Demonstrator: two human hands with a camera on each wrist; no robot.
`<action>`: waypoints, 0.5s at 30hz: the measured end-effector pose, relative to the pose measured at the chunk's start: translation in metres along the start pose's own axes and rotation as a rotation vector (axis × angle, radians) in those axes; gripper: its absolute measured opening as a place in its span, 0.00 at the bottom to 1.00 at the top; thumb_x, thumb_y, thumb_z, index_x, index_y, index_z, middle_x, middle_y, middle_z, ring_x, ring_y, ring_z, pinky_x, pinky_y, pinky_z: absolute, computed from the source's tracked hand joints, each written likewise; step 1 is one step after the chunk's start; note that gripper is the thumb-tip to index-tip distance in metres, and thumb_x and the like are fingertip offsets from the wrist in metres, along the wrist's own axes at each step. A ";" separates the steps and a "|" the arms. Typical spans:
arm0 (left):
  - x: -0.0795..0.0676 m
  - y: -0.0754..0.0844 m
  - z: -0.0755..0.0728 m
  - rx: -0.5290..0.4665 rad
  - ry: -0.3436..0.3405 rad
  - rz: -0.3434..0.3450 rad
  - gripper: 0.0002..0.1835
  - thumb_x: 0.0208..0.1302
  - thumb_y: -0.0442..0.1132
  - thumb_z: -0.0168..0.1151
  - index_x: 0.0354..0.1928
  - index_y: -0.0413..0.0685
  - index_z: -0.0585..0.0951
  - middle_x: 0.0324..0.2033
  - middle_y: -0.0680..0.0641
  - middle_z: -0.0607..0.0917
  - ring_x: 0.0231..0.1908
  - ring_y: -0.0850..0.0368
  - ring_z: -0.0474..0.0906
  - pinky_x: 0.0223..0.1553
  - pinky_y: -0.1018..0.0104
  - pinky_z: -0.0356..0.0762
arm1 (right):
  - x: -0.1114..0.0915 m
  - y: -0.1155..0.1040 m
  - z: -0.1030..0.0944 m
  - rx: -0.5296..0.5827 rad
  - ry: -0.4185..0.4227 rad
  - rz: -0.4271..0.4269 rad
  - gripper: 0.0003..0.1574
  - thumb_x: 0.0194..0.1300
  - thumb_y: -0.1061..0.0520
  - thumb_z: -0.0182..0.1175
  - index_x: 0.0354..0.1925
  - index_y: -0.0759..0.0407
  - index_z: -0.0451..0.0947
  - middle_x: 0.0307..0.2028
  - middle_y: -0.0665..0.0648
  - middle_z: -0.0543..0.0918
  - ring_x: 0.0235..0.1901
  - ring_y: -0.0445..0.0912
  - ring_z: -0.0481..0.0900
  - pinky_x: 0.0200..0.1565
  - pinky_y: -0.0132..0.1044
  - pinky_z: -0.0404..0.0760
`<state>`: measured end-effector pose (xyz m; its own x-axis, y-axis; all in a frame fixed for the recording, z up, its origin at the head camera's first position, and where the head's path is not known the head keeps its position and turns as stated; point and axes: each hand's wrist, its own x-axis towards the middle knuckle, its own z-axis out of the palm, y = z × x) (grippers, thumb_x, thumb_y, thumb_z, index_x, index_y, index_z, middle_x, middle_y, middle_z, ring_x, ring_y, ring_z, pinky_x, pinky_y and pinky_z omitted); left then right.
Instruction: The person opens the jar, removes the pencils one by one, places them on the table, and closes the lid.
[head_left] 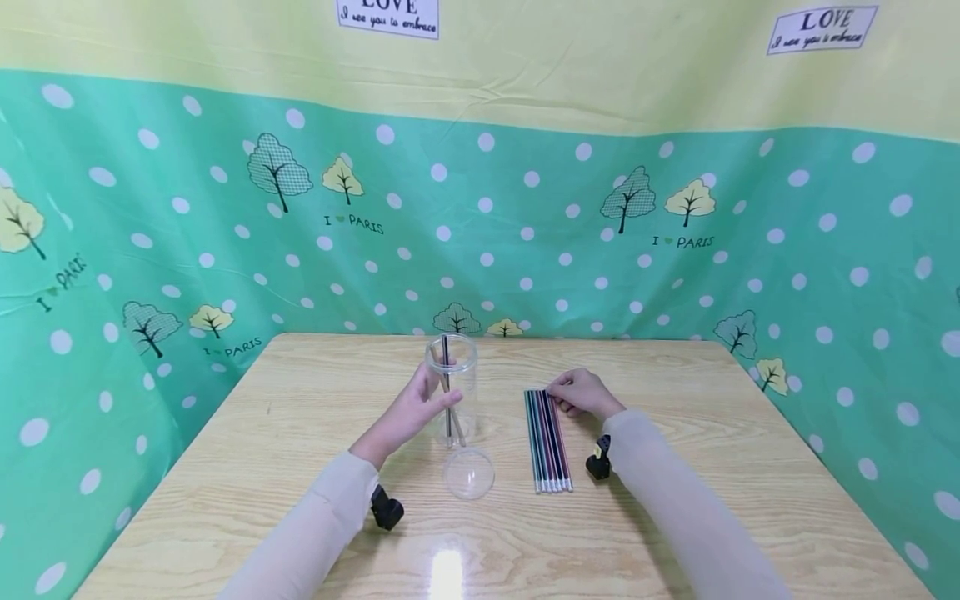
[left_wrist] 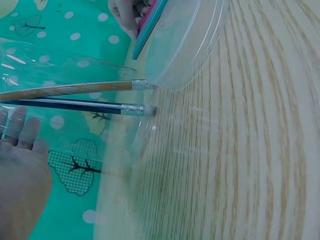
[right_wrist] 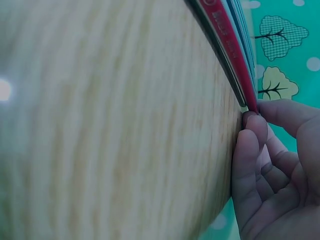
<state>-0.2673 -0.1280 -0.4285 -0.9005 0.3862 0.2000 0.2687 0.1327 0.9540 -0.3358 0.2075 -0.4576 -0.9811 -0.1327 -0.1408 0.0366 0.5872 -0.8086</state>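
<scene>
My left hand (head_left: 411, 410) grips a clear plastic jar (head_left: 468, 385), thumb on the near side and fingers behind it. Two pencils stand slanted inside the jar: a brown one (left_wrist: 75, 90) and a dark one (left_wrist: 75, 106), both with their eraser ends down at the base. To the right, a row of pencils (head_left: 542, 442) in green, dark and red lies side by side on the table, erasers toward me. At its far right end my right hand (head_left: 587, 393) pinches the tip of a red pencil (right_wrist: 235, 50) between thumb and fingers.
A round clear lid (head_left: 468, 475) lies on the table just in front of the jar. The wood-grain table (head_left: 675, 375) ends at a green dotted cloth (head_left: 525, 208) behind and at the sides. Each wrist carries a small black camera (head_left: 386, 508).
</scene>
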 end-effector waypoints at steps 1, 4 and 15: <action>0.000 0.000 0.000 0.001 0.001 0.000 0.40 0.72 0.44 0.62 0.78 0.63 0.52 0.77 0.45 0.54 0.76 0.46 0.44 0.72 0.38 0.45 | 0.001 0.001 0.000 -0.002 0.002 -0.001 0.15 0.71 0.55 0.62 0.47 0.66 0.83 0.28 0.57 0.83 0.23 0.42 0.79 0.27 0.33 0.83; 0.001 -0.001 0.000 0.002 0.005 -0.001 0.40 0.71 0.44 0.63 0.78 0.63 0.53 0.77 0.46 0.54 0.76 0.46 0.44 0.72 0.39 0.44 | 0.003 0.003 0.000 -0.004 0.003 -0.009 0.14 0.71 0.55 0.62 0.46 0.65 0.83 0.29 0.57 0.83 0.24 0.43 0.80 0.27 0.33 0.83; 0.003 -0.003 0.001 0.003 0.006 0.008 0.39 0.71 0.43 0.63 0.77 0.63 0.54 0.77 0.47 0.55 0.76 0.45 0.43 0.72 0.39 0.42 | 0.002 0.004 0.001 0.011 0.006 -0.005 0.12 0.71 0.55 0.61 0.43 0.64 0.83 0.29 0.56 0.83 0.24 0.42 0.79 0.25 0.32 0.82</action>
<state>-0.2705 -0.1265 -0.4310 -0.9005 0.3814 0.2090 0.2769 0.1323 0.9517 -0.3372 0.2089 -0.4617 -0.9824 -0.1304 -0.1334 0.0340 0.5779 -0.8154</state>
